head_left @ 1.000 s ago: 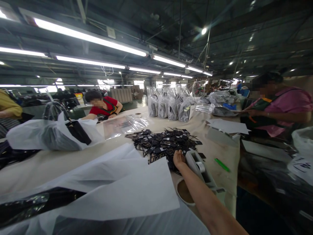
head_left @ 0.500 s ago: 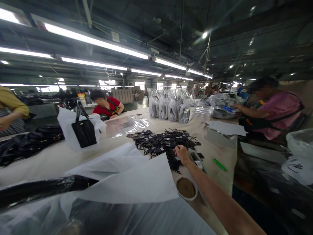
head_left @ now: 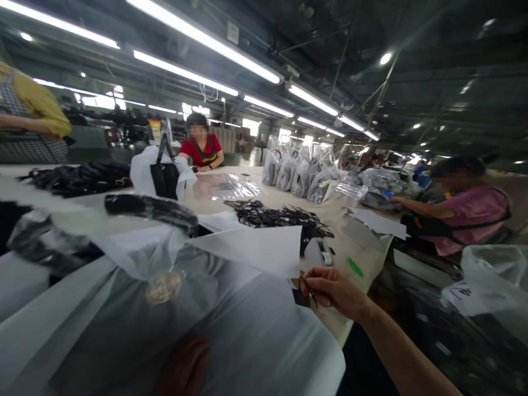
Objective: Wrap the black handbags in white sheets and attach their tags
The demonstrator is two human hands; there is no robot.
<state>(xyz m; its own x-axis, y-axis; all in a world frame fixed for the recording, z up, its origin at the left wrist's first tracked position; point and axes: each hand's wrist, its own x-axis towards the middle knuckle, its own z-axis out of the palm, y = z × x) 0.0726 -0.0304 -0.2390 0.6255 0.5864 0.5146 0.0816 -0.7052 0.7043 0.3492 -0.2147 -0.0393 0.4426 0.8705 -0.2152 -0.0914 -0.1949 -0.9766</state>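
Note:
My right hand [head_left: 334, 289] is closed in a pinch on the string of a dark hang tag [head_left: 301, 297], which dangles by the edge of white tissue paper. Close in front of me, a handbag [head_left: 165, 286] wrapped in tissue paper [head_left: 264, 324] fills the lower view. Its dark handles [head_left: 150, 212] have clear plastic round them, and a round emblem shows on its front. My left hand [head_left: 183, 363] appears dim and blurred low on the wrapped bag; its fingers are not clear. Beyond the paper lies a pile of black hang tags [head_left: 276, 217].
A grey tape dispenser [head_left: 317, 253] and a green cutter [head_left: 353, 267] lie right of the tags. Bagged handbags [head_left: 297, 173] stand farther back. A black handbag [head_left: 165, 179] stands in paper at left. People work at the left, the back and the right [head_left: 470, 209].
My right hand has come back from the tag pile towards me, with a hang tag in its fingers. The view has shifted, and the wrapped bag now stands higher in it.

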